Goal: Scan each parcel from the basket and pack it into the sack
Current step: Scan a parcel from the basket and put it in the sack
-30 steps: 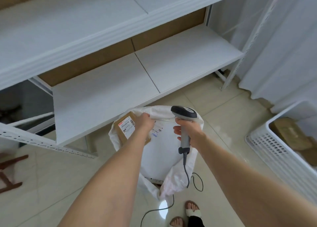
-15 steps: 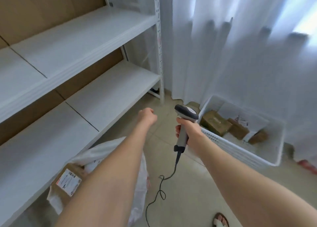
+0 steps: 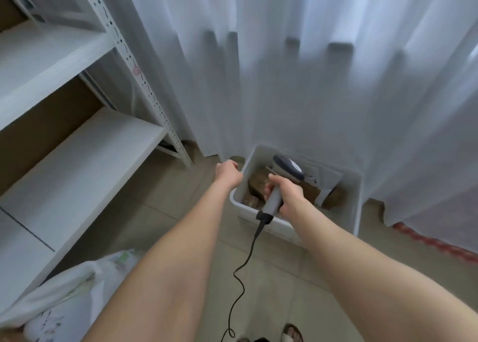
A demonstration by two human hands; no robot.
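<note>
Arms have swung from sack to basket. Left hand, curled and empty, hovers at its rim; right hand grips scanner. Fetching step next: left opens, lifts 1 parcel.

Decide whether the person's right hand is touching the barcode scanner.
Touching. The head view shows the right hand gripping the scanner, its fingers curled round the grey handle, above the basket.

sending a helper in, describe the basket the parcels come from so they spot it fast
Find the white curtain past the end of the metal shelving. On the floor at its foot stands the basket: a rigid white tub holding brown parcels, unlike the soft white sack.
</note>
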